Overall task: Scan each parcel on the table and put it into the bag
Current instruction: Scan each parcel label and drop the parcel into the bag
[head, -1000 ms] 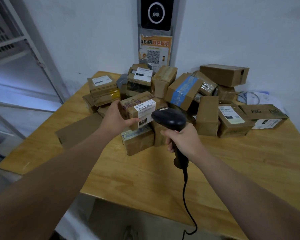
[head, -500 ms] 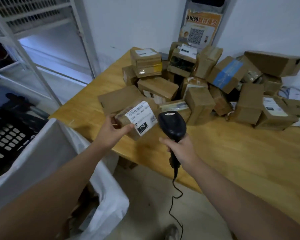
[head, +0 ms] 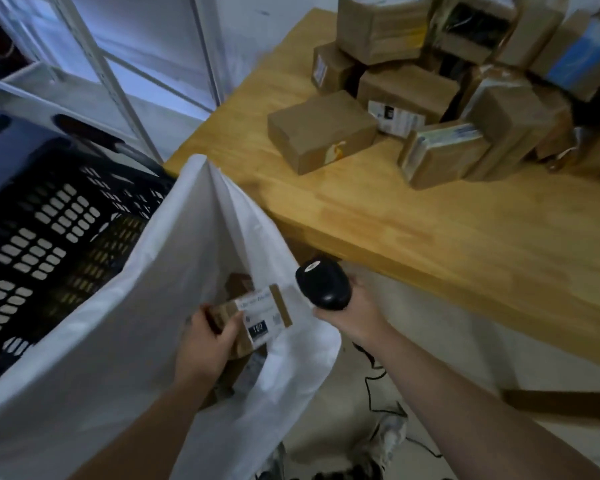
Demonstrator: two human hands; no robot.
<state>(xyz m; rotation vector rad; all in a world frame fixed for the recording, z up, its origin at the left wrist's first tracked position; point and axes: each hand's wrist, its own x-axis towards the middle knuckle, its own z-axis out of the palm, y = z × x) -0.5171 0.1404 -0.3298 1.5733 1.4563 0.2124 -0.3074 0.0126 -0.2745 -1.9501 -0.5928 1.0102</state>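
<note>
My left hand grips a small brown parcel with a white label marked 150, held over the open mouth of the white bag beside the table. Another brown box shows dimly deeper in the bag. My right hand holds the black barcode scanner just right of the bag's rim, below the table edge. A heap of brown cardboard parcels lies on the wooden table at the upper right, with one plain box nearest the bag.
A black perforated plastic crate stands left of the bag. A white metal shelf frame rises behind it. The scanner's black cable hangs toward the pale floor under the table.
My left hand carried the labelled parcel off the table, down and left into the bag's mouth. The scanner hand dropped below the table edge, and my view swung left and down.
</note>
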